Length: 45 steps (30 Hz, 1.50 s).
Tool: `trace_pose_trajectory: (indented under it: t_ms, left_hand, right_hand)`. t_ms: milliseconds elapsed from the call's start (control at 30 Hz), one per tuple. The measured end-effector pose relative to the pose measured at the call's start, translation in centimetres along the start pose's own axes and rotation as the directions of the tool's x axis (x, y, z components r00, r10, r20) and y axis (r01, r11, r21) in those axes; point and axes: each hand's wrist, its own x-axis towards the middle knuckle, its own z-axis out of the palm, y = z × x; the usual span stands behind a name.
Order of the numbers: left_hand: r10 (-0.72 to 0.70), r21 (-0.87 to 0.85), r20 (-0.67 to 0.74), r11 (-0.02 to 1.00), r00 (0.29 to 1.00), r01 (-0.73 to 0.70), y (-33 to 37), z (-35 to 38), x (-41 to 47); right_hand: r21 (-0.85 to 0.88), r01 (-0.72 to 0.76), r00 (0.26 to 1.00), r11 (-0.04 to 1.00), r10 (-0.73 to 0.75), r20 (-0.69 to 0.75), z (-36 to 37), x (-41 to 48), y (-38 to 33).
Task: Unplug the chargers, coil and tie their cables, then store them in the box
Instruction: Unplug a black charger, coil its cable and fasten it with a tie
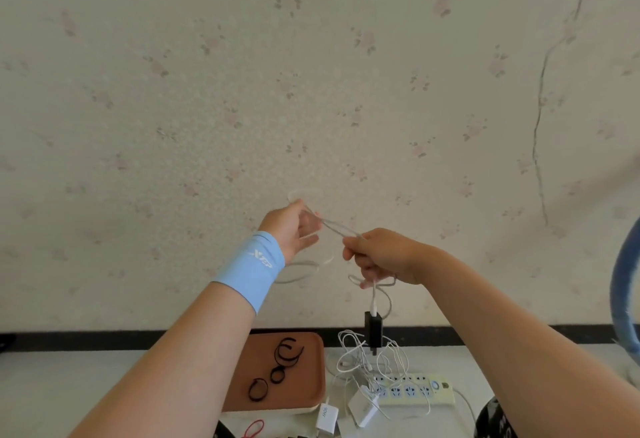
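Note:
Both hands are raised in front of the wall, holding one white cable [337, 230]. My left hand [294, 228], with a light blue wristband, pinches loops of the cable. My right hand [381, 257] grips the same cable a little lower and to the right. From the right hand the cable hangs down to a black charger [373, 330] dangling above the table. Below it lie tangled white cables [367, 358], a power strip [412, 391] and two white chargers [363, 408] [326, 418].
A brown tray [311, 344] with several black cable ties [287, 354] sits on the white table, left of the power strip. A red band [254, 428] lies at the bottom edge. A blue round object [623, 299] shows at the right edge.

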Motion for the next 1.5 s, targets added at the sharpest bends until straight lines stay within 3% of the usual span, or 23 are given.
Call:
trace_pose_trajectory:
  t_ms: [100, 200, 300, 400, 500, 567, 667, 800, 900, 1000, 1100, 1200, 1267, 1333, 1367, 1433, 1500]
  left_hand:
    - [-0.066, 0.404, 0.059, 0.914, 0.996, 0.037, -0.6, 0.3, -1.2]
    - [-0.213, 0.612, 0.236, 0.791, 0.948, 0.025, -1.5, 1.4, -2.7]
    - [-0.253, 0.669, 0.372, 0.74, 0.893, -0.069, -3.3, 2.4, -3.1]
    - [-0.187, 0.732, 0.365, 0.663, 0.912, -0.157, -4.8, 2.9, -2.9]
    - [-0.144, 0.732, 0.442, 0.629, 0.886, -0.262, -5.3, 3.3, -3.0]
    - [-0.134, 0.708, 0.465, 0.651, 0.875, -0.276, -5.1, 3.7, -3.4]
    - [-0.133, 0.593, 0.387, 0.794, 0.913, -0.135, -4.4, 4.0, -3.7]
    - [-0.165, 0.488, 0.175, 0.871, 0.971, 0.06, -2.9, 3.1, -3.1]
    - [-0.194, 0.447, 0.056, 0.882, 0.979, 0.149, -1.9, 1.5, -2.4]
    - [-0.179, 0.371, 0.064, 0.917, 0.982, 0.143, -1.2, 0.6, -2.3]
    - [-0.163, 0.233, 0.116, 0.963, 0.98, 0.133, -1.1, 0.5, -2.6]
    - [-0.143, 0.163, 0.152, 0.979, 0.978, 0.118, -1.5, 0.5, -2.6]
    - [-0.115, 0.143, 0.19, 0.986, 0.975, 0.089, -1.6, 0.5, -2.7]
    - [-0.103, 0.144, 0.274, 0.987, 0.956, 0.065, -1.4, 0.7, -3.1]
    - [-0.11, 0.159, 0.327, 0.985, 0.939, 0.06, -1.4, 0.8, -3.3]
    - [-0.141, 0.227, 0.4, 0.972, 0.905, 0.051, -1.6, 1.0, -3.7]
    - [-0.181, 0.301, 0.4, 0.952, 0.898, 0.058, -1.9, 1.1, -3.7]
  right_hand:
    - [0.278, -0.029, 0.999, 0.96, 0.038, -0.029, -0.2, -0.2, -0.7]
    - [0.426, -0.028, 0.996, 0.904, 0.059, -0.061, -0.3, -0.2, -1.0]
    - [0.583, 0.005, 0.993, 0.812, 0.066, -0.1, -0.3, -0.3, -1.3]
    - [0.752, 0.053, 0.994, 0.657, 0.037, -0.102, -0.5, -0.5, -1.5]
    - [0.797, 0.136, 0.986, 0.589, -0.004, -0.165, -0.4, -0.7, -1.9]
    - [0.72, 0.171, 0.973, 0.673, 0.0, -0.232, -0.3, -0.9, -1.9]
    - [0.502, 0.125, 0.948, 0.856, 0.046, -0.314, -0.9, -1.1, -1.5]
    - [0.345, -0.018, 0.918, 0.939, 0.152, -0.367, -1.8, -1.5, -0.9]
    - [0.259, -0.08, 0.82, 0.963, 0.211, -0.533, -2.7, -0.6, 0.2]
    - [0.053, -0.216, 0.719, 0.975, 0.196, -0.666, -3.2, -0.3, 0.3]
    - [-0.333, -0.391, 0.702, 0.858, 0.044, -0.711, -2.1, -1.1, -0.3]
    - [-0.501, -0.32, 0.688, 0.804, -0.167, -0.707, -0.8, -1.7, -1.6]
    - [-0.355, -0.206, 0.785, 0.912, -0.062, -0.616, -0.5, -2.0, -2.4]
    - [-0.054, -0.165, 0.927, 0.985, 0.136, -0.351, 0.3, -2.1, -2.6]
    - [0.061, -0.153, 0.96, 0.986, 0.163, -0.227, 0.7, -2.1, -2.5]
    - [0.244, -0.105, 0.982, 0.964, 0.139, -0.125, 0.9, -1.7, -1.9]
    - [0.376, -0.065, 0.981, 0.924, 0.128, -0.145, 0.5, -1.2, -1.7]
